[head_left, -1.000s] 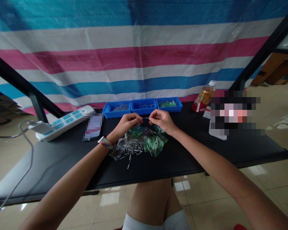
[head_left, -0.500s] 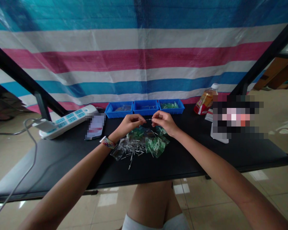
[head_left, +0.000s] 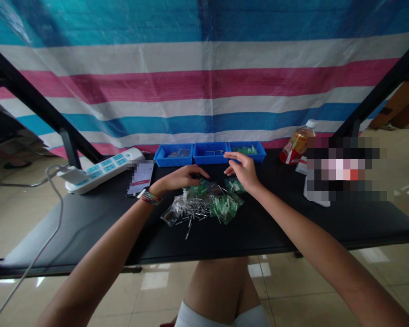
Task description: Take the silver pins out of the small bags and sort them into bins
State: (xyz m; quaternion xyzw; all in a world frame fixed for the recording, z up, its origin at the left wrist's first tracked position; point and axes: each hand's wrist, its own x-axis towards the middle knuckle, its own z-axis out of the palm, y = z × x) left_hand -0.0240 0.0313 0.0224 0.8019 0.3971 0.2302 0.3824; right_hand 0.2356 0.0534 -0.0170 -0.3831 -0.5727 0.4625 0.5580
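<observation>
My left hand (head_left: 182, 177) rests low over a heap of clear plastic bags (head_left: 204, 204) holding small metal pins and green parts, fingers spread flat, nothing visibly held. My right hand (head_left: 242, 170) hovers just in front of the middle blue tray (head_left: 211, 153), fingers apart and empty as far as I can see. Loose metal pins (head_left: 190, 222) lie scattered at the heap's near side on the black table (head_left: 88, 222). The left blue tray (head_left: 173, 155) and the right blue tray (head_left: 247, 150) flank the middle one.
A white power strip (head_left: 100, 170) with a plugged cable lies at the back left, a phone (head_left: 140, 175) beside it. A bottle of amber drink (head_left: 298, 145) stands at the back right. A striped tarp (head_left: 204, 81) hangs behind the table.
Both hands held a thin pin between them in the air. Now they have parted: the left dropped onto the bags, the right moved toward the middle tray with fingers spread.
</observation>
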